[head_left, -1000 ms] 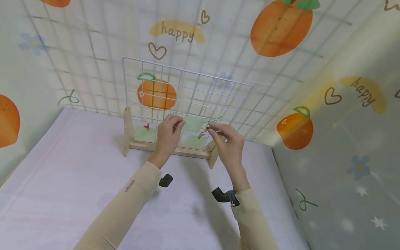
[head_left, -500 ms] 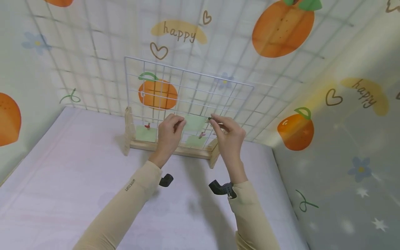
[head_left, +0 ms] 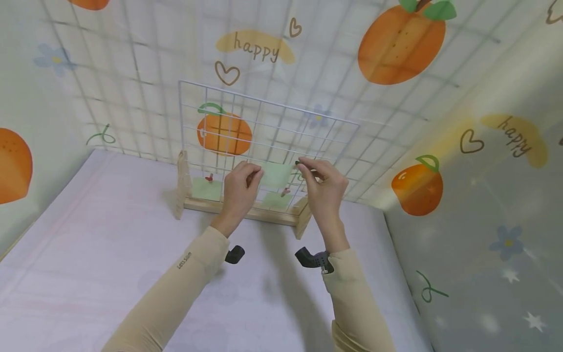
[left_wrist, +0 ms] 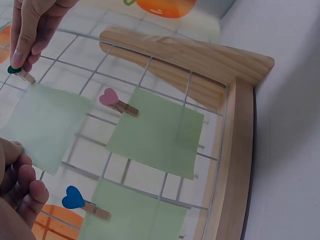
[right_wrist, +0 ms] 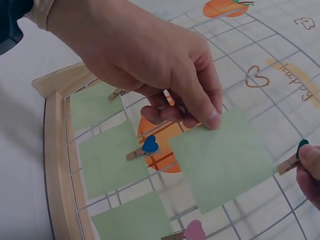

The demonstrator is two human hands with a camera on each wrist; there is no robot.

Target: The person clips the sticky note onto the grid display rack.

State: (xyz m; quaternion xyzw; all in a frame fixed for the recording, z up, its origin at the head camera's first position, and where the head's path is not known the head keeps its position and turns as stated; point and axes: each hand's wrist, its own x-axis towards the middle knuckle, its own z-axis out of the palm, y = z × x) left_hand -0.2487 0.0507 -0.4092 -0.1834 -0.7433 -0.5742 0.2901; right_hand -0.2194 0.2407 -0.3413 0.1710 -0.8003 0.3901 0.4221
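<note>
My left hand (head_left: 239, 188) pinches the left side of a pale green paper square (right_wrist: 222, 160) in front of a white wire grid (head_left: 272, 115). At the opposite edge of that sheet, my right hand (head_left: 327, 183) pinches a small wooden clothespin (right_wrist: 289, 164) topped by a dark green heart. The clothespin's tip is right at the sheet's corner in both wrist views. Other green squares hang lower on the grid: one with a pink heart clothespin (left_wrist: 120, 104), one with a blue heart clothespin (left_wrist: 87, 202). A red clothespin (head_left: 209, 178) shows at the left in the head view.
The grid stands in a wooden base (head_left: 272, 215) with wooden end feet (head_left: 181, 186). Pale cloth covers the table (head_left: 154, 274). A patterned curtain (head_left: 145, 29) with oranges hangs behind, and another patterned sheet (head_left: 475, 195) closes the right side.
My right hand has risen with the green heart clothespin from lower beside the sheet to its upper right corner. My left hand and the sheet stay nearly in place.
</note>
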